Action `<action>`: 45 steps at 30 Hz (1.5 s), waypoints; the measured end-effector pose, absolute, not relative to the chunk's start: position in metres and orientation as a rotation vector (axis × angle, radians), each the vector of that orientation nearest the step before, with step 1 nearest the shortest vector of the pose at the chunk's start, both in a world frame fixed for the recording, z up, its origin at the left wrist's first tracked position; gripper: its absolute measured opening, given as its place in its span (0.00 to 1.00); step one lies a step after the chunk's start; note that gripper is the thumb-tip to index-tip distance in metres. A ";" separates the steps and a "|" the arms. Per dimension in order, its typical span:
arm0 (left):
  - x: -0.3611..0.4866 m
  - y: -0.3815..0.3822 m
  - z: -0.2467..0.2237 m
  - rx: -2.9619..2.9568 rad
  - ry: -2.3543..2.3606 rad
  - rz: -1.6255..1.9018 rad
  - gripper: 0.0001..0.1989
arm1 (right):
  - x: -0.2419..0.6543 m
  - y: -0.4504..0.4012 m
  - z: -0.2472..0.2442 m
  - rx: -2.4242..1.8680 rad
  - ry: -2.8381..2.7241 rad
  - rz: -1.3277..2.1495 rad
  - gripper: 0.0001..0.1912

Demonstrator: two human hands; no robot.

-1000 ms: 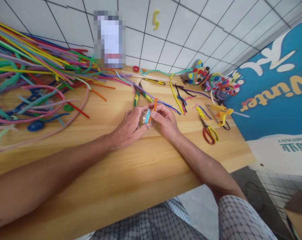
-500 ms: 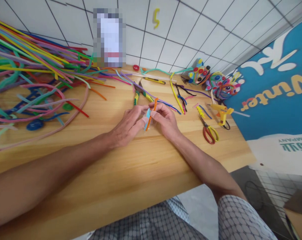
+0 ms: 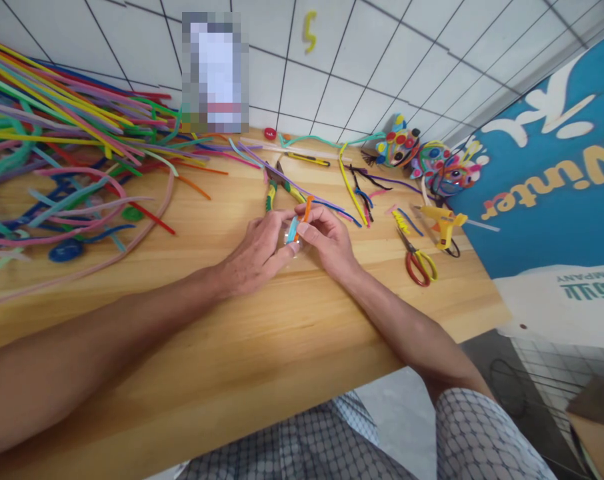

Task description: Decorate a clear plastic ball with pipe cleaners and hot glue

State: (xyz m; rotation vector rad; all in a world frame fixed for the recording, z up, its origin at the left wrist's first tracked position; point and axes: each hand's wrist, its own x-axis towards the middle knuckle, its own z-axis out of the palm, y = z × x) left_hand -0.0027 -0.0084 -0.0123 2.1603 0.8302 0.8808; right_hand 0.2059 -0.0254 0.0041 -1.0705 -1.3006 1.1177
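My left hand [image 3: 262, 253] is closed around a small clear plastic piece that has light blue pipe cleaner [image 3: 293, 230] lying along it. Between the thumb and fingers of my right hand [image 3: 329, 240] is an orange pipe cleaner [image 3: 309, 208], pressed against the edge of the blue strip. Both hands meet just above the table, and the fingers hide part of the plastic. Behind them lie green-and-yellow pliers [image 3: 277, 179], with a purple pipe cleaner [image 3: 277, 175] across them.
Many coloured pipe cleaners [image 3: 72, 120] are heaped at the left of the wooden table [image 3: 222, 353]. Scissors [image 3: 418, 263] and a yellow glue gun [image 3: 443, 223] lie to the right. A yellow cutter [image 3: 307, 160] and two decorated masks [image 3: 397, 148] are along the wall.
My left thumb has shifted lower, showing more of the blue strip and clear plastic. The orange pipe cleaner's lower end no longer sticks out below the fingers. The view has moved slightly.
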 end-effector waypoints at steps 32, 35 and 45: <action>-0.004 -0.007 -0.009 2.227 0.755 0.878 0.31 | 0.207 -0.022 -0.002 -1.037 -1.161 1.215 0.26; -0.007 -0.005 -0.004 2.209 0.758 0.847 0.28 | 0.208 -0.021 -0.002 -1.050 -1.162 1.213 0.27; -0.003 -0.003 -0.016 2.298 0.755 0.876 0.42 | 0.207 -0.019 -0.004 -1.033 -1.156 1.206 0.29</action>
